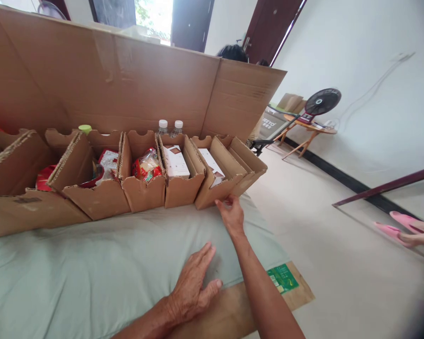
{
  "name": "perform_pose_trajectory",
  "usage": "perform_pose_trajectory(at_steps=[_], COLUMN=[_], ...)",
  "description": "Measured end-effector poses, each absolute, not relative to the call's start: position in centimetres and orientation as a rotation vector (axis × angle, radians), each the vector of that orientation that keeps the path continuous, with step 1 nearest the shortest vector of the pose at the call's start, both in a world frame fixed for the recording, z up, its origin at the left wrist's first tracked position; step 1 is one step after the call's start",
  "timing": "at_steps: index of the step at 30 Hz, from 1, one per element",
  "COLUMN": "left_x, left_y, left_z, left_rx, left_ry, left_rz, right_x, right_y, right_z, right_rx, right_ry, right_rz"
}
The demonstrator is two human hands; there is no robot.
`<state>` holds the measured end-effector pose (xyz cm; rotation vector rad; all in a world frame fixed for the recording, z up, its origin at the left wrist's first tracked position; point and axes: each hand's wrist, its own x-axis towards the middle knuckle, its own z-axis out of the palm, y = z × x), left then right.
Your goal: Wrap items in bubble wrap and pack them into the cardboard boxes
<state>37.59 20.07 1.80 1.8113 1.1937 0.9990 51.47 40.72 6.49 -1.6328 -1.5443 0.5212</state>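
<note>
A row of open cardboard bins stands on a pale green cloth (92, 263). My right hand (232, 214) reaches to the lower front corner of the bin (221, 188) that holds a white box (212, 165); its fingers are bent at the cardboard, and what they hold, if anything, is hidden. Nearer to me, my left hand (196, 285) hovers over or rests on the cloth, thumb apart from the fingers, holding nothing. Further left, one bin has another white box (176, 161), and the bin beside it contains a red and clear packet (148, 165).
Behind the bins rises a tall cardboard panel (127, 84), with two white-capped bottles (163, 126) in front of it. A fan (323, 101) stands on a small wooden table (311, 127). At right are a person's feet in pink slippers (392, 231).
</note>
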Motion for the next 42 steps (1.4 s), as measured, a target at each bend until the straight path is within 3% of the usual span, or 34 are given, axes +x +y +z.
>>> perform_pose_trajectory(at_steps=[9,16,20,24,29,36,42], left_x=[37.7,37.8,38.0,36.7,32.3,29.8,31.7], left_y=[20.4,20.5,20.7,19.4,14.1,13.1,16.7], left_z=[2.9,3.1,2.8,3.9,6.3,7.6,7.1], left_rx=[1.816,1.778,1.666,1.48,1.314,1.25,1.299], left_ry=[1.243,1.216,1.219,1.338,1.566,1.609,1.329], left_rz=[0.922,1.024,1.15,1.308,1.574,1.521,1.391], right_x=[49.5,44.2,40.3,41.2,50.4,65.3,64.1], right_y=[40.3,35.7,36.8,34.2,24.6,15.7,15.3], right_z=[7.9,15.2,18.5,19.5,19.3,15.3,10.5], right_rx=[-1.753,-1.166,-1.298,-1.343,-1.255,-1.508,-1.696], right_ry=[-1.614,-1.942,-2.316,-2.299,-2.206,-1.64,-1.678], right_rz=[0.455,0.375,0.237,0.185,0.325,0.472,0.748])
